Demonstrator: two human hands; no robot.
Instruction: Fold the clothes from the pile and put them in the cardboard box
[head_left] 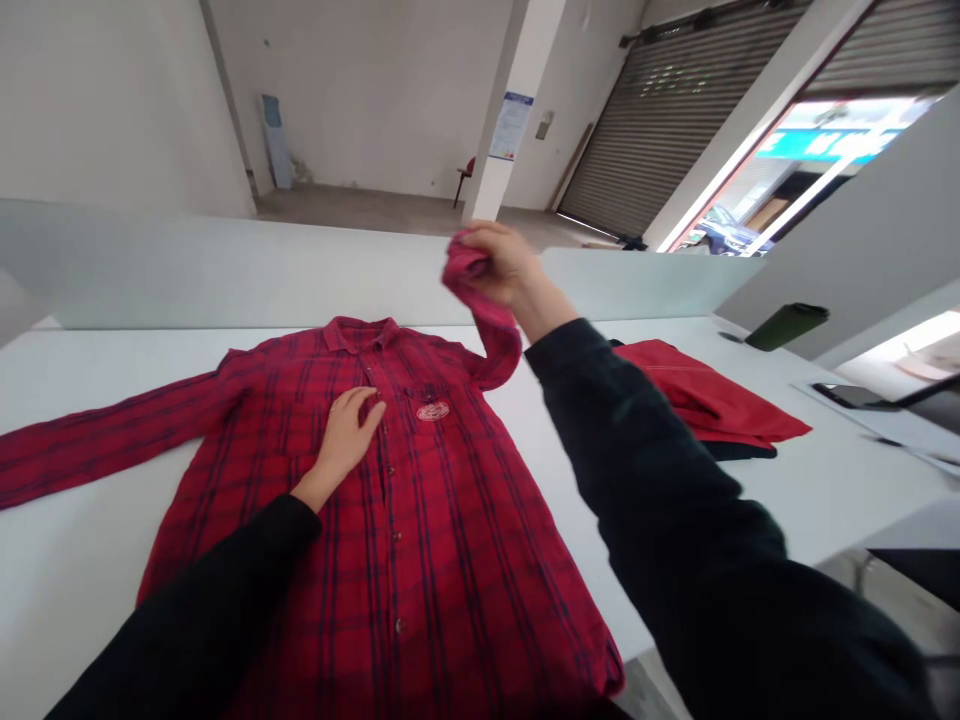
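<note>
A red plaid button shirt (pixel 420 540) lies front up on the white table (pixel 67 570), its left sleeve stretched out flat to the left. My left hand (pixel 346 432) rests flat on the shirt's chest beside the button placket, fingers spread. My right hand (pixel 501 268) is raised above the table and grips the cuff end of the shirt's right sleeve (pixel 491 330), which hangs in a loop from my fingers down to the shoulder.
A folded red garment (pixel 705 395) lies on the table to the right, over something dark. A dark green bottle (pixel 787 325) lies further right, and a phone (pixel 847 395) near the right edge. Frosted partitions (pixel 187 270) border the table's far side.
</note>
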